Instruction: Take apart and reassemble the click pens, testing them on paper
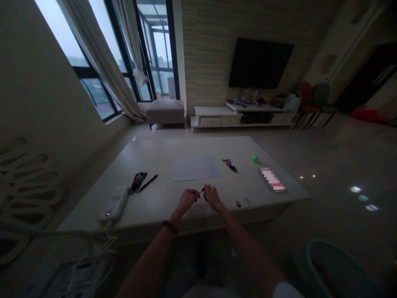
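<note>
The right hand (212, 196), fingers curled, pinches a slim dark pen (202, 190) above the white table (198, 147) at lower centre; the half-closed left hand (187, 200) is just beside it, its grip on the pen unclear.

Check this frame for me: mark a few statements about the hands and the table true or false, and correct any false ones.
1. A sheet of paper lies between a group of pens and another group of pens. True.
2. Both hands rest flat on the paper. False: the left hand and right hand are off the paper, nearer the table's edge, with a small dark pen between them.
3. A dark bracelet circles the left wrist. True.
4. A green cube sits left of the paper. False: the green cube is to the paper's right.
</note>
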`<state>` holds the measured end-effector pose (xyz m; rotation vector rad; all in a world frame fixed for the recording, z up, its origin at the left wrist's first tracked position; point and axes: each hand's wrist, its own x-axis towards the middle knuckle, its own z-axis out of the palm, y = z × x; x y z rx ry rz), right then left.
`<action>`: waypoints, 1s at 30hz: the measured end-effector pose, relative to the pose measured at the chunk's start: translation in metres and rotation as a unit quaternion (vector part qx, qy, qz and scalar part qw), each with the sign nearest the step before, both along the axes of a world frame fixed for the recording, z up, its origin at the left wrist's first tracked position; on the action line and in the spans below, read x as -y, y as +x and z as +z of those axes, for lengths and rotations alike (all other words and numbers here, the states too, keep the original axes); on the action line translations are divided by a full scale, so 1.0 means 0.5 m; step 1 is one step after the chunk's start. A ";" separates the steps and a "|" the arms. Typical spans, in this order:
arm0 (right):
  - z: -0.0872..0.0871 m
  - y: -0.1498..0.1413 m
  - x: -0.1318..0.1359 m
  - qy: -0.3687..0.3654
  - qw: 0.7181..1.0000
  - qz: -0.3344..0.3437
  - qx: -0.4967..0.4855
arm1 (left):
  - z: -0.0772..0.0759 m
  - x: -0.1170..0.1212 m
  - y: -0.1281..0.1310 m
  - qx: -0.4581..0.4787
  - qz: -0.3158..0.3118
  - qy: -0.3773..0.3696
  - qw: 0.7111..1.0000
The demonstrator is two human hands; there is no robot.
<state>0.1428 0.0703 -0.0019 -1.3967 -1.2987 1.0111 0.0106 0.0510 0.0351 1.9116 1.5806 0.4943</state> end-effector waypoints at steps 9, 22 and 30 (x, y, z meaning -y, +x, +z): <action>0.002 -0.017 0.007 -0.043 0.992 -0.065 -0.102 | 0.007 0.020 0.024 -0.175 -0.042 0.204 0.962; 0.040 0.013 0.004 -0.025 0.995 0.059 -0.082 | 0.021 -0.023 0.003 0.134 -0.052 -0.068 0.987; 0.017 0.037 -0.001 -0.118 0.978 0.129 -0.113 | -0.037 -0.004 -0.011 -0.107 -0.020 0.183 0.977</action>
